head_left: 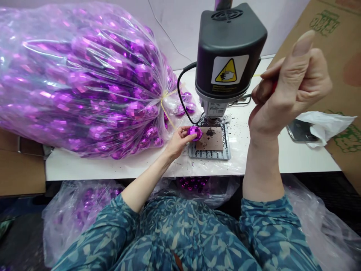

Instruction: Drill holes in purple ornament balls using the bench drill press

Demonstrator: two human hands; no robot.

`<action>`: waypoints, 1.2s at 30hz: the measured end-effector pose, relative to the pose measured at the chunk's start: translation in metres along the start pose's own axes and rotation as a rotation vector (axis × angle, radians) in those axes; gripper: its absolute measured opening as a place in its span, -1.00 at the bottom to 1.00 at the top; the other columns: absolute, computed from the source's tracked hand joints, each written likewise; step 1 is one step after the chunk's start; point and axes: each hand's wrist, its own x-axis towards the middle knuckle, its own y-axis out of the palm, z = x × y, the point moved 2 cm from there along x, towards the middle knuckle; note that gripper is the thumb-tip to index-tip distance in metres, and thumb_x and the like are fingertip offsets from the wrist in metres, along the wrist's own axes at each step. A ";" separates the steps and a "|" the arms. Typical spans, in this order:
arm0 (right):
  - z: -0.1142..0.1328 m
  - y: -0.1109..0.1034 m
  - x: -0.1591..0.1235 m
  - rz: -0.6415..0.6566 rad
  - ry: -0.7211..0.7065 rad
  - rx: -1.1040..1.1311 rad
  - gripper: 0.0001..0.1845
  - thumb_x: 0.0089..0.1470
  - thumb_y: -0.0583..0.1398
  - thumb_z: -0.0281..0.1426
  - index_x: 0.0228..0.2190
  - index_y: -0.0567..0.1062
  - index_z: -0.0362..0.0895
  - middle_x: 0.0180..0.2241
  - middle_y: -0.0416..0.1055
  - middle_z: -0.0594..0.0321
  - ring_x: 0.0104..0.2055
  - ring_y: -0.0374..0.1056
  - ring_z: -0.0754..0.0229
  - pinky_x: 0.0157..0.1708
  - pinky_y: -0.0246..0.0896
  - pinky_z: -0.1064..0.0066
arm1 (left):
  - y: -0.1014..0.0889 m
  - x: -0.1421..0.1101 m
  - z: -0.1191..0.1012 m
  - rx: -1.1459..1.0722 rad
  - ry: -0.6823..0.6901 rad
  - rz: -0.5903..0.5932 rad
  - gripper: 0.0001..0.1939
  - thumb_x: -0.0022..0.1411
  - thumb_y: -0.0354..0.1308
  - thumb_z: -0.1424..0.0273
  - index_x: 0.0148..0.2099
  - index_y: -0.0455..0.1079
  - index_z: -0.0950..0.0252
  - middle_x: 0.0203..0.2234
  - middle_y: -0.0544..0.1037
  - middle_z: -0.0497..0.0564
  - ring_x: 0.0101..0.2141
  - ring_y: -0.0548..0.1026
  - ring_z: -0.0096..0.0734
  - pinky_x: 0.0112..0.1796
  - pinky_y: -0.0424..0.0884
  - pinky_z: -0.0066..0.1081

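Note:
My left hand (178,141) pinches a small purple mirror-faceted ball (194,133) between thumb and fingers. It holds the ball at the left edge of a brown board (217,144), which has a small hole and dark shavings on it. The board lies on the slotted metal base (210,155) of a black drill press (225,52) with a yellow warning label. My right hand (293,82) is raised at the machine's right side, its fingers curled round the press's lever handle (274,87). Only a bit of red shows between the fingers.
A big clear bag (93,82) of purple balls, tied with yellow string, fills the left of the white table (304,162). A few loose balls (187,98) lie behind its knot. Right are a phone (300,130), a white tissue (328,126) and a cardboard box (341,75). More bagged balls (194,184) sit below.

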 end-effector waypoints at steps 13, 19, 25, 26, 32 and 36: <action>0.002 0.002 -0.002 -0.023 0.001 -0.050 -0.34 0.02 0.19 0.14 -0.64 0.30 -0.21 -0.73 -0.02 0.44 -0.70 0.02 0.54 -0.64 -0.10 0.51 | 0.010 0.031 0.027 0.458 0.231 0.113 -0.35 0.05 0.59 0.24 0.10 0.41 0.31 -0.09 0.65 0.10 -0.24 0.60 -0.36 -0.17 0.53 -0.35; 0.003 0.002 -0.002 -0.019 -0.001 -0.069 -0.35 0.03 0.16 0.13 -0.64 0.27 -0.21 -0.72 0.00 0.45 -0.70 0.01 0.58 -0.63 -0.08 0.54 | 0.021 0.030 0.020 0.634 0.321 0.137 -0.44 0.07 0.55 0.34 0.09 0.47 0.31 -0.11 0.66 0.09 -0.24 0.58 -0.32 -0.18 0.53 -0.32; 0.002 0.002 -0.002 -0.002 -0.006 -0.059 -0.34 0.07 0.15 0.11 -0.64 0.28 -0.23 -0.72 -0.02 0.46 -0.70 0.01 0.60 -0.63 -0.07 0.58 | 0.035 0.025 0.028 0.756 0.444 0.076 -0.46 0.08 0.53 0.38 0.10 0.50 0.26 -0.04 0.63 0.11 0.01 0.58 -0.10 0.07 0.51 -0.13; 0.002 0.001 -0.003 -0.006 -0.008 -0.044 -0.35 0.07 0.16 0.10 -0.64 0.28 -0.23 -0.72 -0.01 0.46 -0.70 0.01 0.60 -0.63 -0.08 0.58 | 0.036 0.025 0.031 0.731 0.436 0.083 -0.45 0.09 0.53 0.38 0.12 0.48 0.26 -0.01 0.63 0.11 0.02 0.59 -0.10 0.09 0.51 -0.13; 0.001 0.001 -0.003 -0.001 0.002 -0.065 -0.34 0.05 0.16 0.14 -0.63 0.28 -0.21 -0.72 -0.01 0.45 -0.70 0.02 0.59 -0.64 -0.09 0.56 | 0.036 0.026 0.045 0.591 0.413 0.130 -0.41 0.12 0.52 0.36 0.15 0.42 0.26 0.05 0.62 0.15 0.04 0.61 -0.11 0.12 0.52 -0.12; 0.005 0.000 -0.007 -0.016 -0.020 -0.076 -0.34 0.06 0.17 0.15 -0.64 0.27 -0.18 -0.71 0.00 0.43 -0.70 0.01 0.55 -0.65 -0.12 0.48 | 0.035 0.026 0.046 0.552 0.407 0.160 -0.40 0.14 0.51 0.34 0.18 0.41 0.26 0.08 0.62 0.16 0.08 0.61 -0.09 0.16 0.51 -0.10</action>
